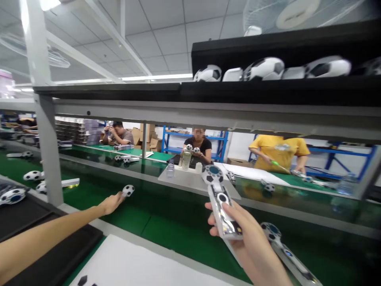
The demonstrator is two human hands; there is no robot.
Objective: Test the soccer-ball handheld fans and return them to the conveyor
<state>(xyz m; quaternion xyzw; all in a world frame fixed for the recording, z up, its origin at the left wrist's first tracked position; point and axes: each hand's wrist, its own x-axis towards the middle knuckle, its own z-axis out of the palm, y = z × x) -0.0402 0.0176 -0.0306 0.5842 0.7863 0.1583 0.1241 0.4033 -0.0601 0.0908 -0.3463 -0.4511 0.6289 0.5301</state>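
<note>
Holding toy [219, 210] tight in right grip [250, 234], fingers round it, over green belt [163, 218]. Pinching ball [128, 190] in left grip [111, 204], also over belt. Could drop either if held too loosely; could knock other toy [290, 256], near right grip, if swung sideways.

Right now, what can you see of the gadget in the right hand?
The gadget has a round white head with dark, football-like patches and a blue-green centre. Its long, shiny, silvery handle bears a round, ringed spot; it all looks like plastic. The right hand grips the handle, thumb on its front, holding it tilted, head up, over the green belt.
</note>
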